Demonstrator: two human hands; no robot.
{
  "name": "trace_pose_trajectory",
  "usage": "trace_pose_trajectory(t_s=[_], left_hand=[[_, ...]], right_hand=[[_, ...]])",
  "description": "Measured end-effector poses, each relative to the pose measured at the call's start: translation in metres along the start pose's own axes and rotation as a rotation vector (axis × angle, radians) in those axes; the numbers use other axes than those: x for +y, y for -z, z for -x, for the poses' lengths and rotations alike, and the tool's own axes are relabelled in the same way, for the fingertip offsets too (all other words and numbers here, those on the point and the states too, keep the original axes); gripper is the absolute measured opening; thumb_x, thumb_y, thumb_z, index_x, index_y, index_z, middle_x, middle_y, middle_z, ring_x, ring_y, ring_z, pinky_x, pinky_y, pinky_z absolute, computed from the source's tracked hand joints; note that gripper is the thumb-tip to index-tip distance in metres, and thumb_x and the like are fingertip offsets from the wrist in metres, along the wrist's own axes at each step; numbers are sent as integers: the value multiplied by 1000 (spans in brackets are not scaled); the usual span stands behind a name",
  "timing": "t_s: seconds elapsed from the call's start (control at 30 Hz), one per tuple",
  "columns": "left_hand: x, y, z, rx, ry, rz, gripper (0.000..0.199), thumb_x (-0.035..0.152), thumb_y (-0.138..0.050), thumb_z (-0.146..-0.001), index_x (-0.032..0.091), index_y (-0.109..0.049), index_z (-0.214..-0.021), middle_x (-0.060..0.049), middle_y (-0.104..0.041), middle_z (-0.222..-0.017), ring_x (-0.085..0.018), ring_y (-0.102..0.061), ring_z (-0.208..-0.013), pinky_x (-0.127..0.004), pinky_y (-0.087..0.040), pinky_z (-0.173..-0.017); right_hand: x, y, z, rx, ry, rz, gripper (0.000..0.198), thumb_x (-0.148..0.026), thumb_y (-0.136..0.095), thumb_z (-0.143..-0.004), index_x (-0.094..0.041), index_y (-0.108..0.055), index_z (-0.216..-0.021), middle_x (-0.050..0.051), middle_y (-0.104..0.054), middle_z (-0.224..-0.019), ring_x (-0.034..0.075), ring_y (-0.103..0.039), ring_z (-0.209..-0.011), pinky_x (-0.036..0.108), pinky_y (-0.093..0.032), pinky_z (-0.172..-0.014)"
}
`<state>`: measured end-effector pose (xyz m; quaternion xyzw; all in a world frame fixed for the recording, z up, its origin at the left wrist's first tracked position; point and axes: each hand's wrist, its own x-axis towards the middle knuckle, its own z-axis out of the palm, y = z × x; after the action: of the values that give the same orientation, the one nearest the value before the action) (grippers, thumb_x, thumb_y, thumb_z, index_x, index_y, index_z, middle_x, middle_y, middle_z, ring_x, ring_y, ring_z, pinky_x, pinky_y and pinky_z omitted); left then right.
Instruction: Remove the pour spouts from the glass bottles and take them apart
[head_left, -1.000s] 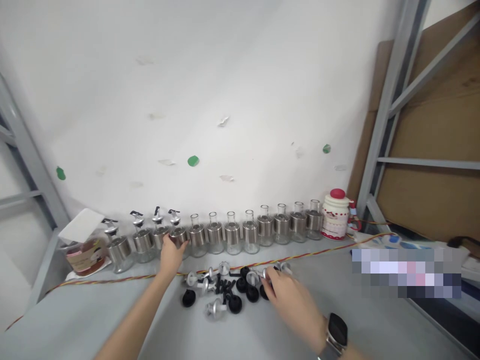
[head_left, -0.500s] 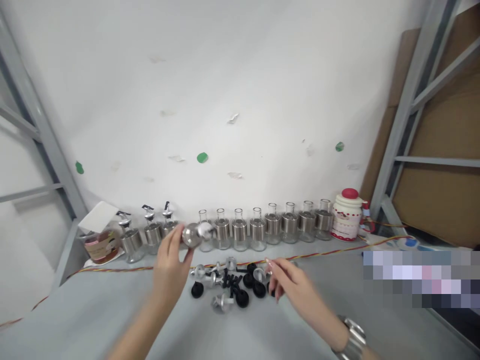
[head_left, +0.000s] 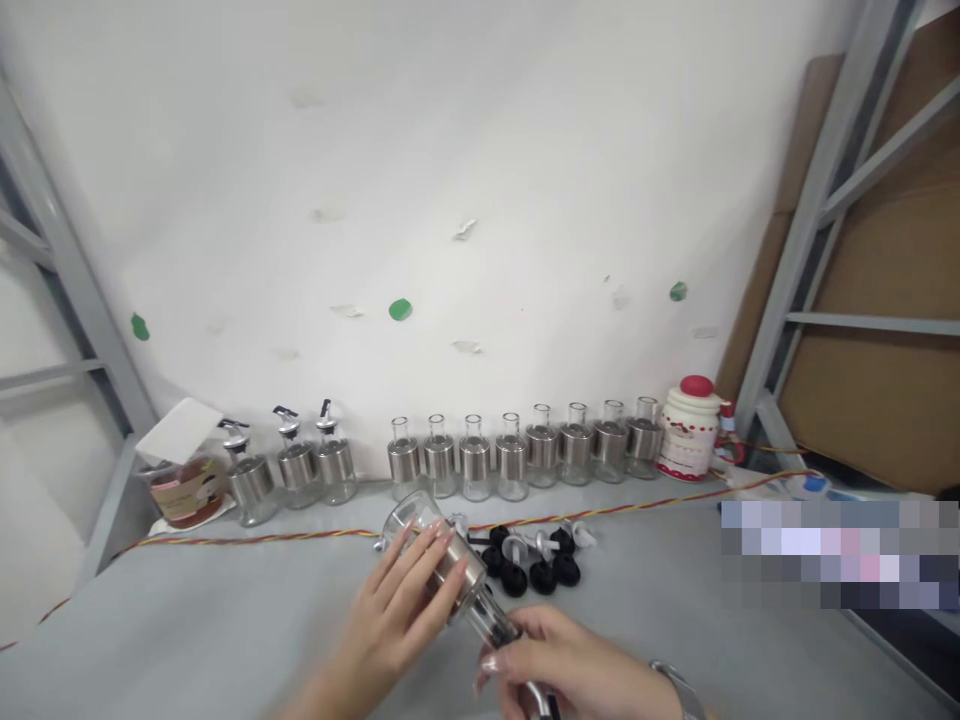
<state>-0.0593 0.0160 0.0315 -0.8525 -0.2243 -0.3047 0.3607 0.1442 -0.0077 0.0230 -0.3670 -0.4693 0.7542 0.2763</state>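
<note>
A glass bottle with a steel sleeve (head_left: 469, 572) lies tilted above the tabletop, its base up and to the left and its neck down to the right. My left hand (head_left: 401, 600) is closed round its sleeve. At the bottle's mouth my right hand (head_left: 559, 660) grips a pour spout (head_left: 538, 698) with a metal tube. The spout's black stopper appears to sit inside the neck; the fingers hide part of it. Behind the bottle lies a pile of loose pour spouts (head_left: 514, 578) with black and clear round parts.
Along the wall stands a row of several open bottles (head_left: 475, 460). Left of them are three bottles with spouts fitted (head_left: 298, 463) and a tub with a brown label (head_left: 187, 493). A white jar with a red lid (head_left: 688, 435) stands right. A twisted red-yellow wire (head_left: 637, 507) crosses the table.
My left hand has brought the bottle down and toward me from near the row. My right hand has moved closer from the pile and now holds a pour spout at the bottle's mouth.
</note>
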Motion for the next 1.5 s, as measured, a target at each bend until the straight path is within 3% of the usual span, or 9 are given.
trace_pose_trajectory(t_s=[0.13, 0.4, 0.53, 0.83, 0.93, 1.1, 1.2, 1.37, 1.5], left_hand=[[-3, -2, 2, -70, -40, -48, 31, 11, -40, -86, 13, -50, -115, -12, -56, -116, -28, -37, -119, -50, -26, -99], [-5, -1, 3, -29, -71, -90, 30, 11, -39, -86, 17, -53, -112, -8, -61, -111, -23, -44, -114, -44, -28, -99], [-4, 0, 4, -39, -35, -41, 30, 9, -41, -85, 15, -53, -111, -10, -60, -111, -24, -43, -115, -44, -29, -97], [-3, -8, 6, -55, 61, -3, 34, 9, -35, -86, 17, -52, -115, -9, -60, -111, -22, -48, -110, -42, -32, -94], [-5, -5, 6, -15, 50, -34, 35, 12, -32, -88, 19, -51, -116, -8, -60, -113, -22, -46, -112, -41, -30, -95], [-7, -3, 8, 73, 40, -57, 32, 14, -36, -88, 21, -53, -114, -7, -62, -109, -21, -48, -110, -39, -30, -96], [-7, -2, 8, 100, 44, -49, 32, 13, -38, -87, 22, -55, -113, -7, -63, -107, -21, -50, -109, -39, -32, -95], [-8, -2, 9, 56, 71, -22, 31, 14, -40, -86, 21, -53, -115, -7, -62, -110, -21, -49, -109, -40, -32, -95], [-7, -8, 11, 20, 134, -11, 36, 10, -41, -85, 21, -50, -117, -7, -61, -111, -21, -49, -110, -40, -32, -95]], right_hand=[[2, 2, -3, 12, 22, 102, 15, -22, -60, -64, -12, -59, -74, -4, -54, -45, 7, -49, -43, 17, -32, -45], [3, 4, -7, 71, -19, 299, 13, -24, -56, -65, -13, -51, -59, -4, -53, -42, 6, -48, -38, 16, -36, -43], [7, 5, -10, 69, 11, 330, 11, -24, -54, -67, -15, -49, -63, -5, -51, -43, 8, -48, -39, 18, -39, -44], [13, 6, -8, 477, 347, 1001, 8, -21, -56, -67, -17, -53, -74, 3, -61, -74, 16, -53, -67, 24, -37, -60], [10, 5, -7, 448, 342, 908, 16, -28, -62, -66, -18, -54, -75, 2, -60, -73, 16, -53, -67, 24, -38, -59], [5, 9, -8, 114, 181, 339, 30, -40, -59, -69, -13, -52, -79, 2, -59, -67, 12, -55, -55, 24, -44, -54], [6, 10, -10, 15, 95, 212, 30, -39, -60, -69, -11, -51, -72, 4, -61, -62, 9, -55, -48, 23, -44, -53], [13, 9, -17, 84, 186, 217, 29, -39, -60, -68, -12, -50, -68, 2, -58, -54, 12, -56, -47, 24, -44, -49], [14, 6, -13, 286, 337, 550, 20, -34, -52, -75, -15, -52, -71, 1, -59, -61, 14, -55, -56, 24, -42, -53]])
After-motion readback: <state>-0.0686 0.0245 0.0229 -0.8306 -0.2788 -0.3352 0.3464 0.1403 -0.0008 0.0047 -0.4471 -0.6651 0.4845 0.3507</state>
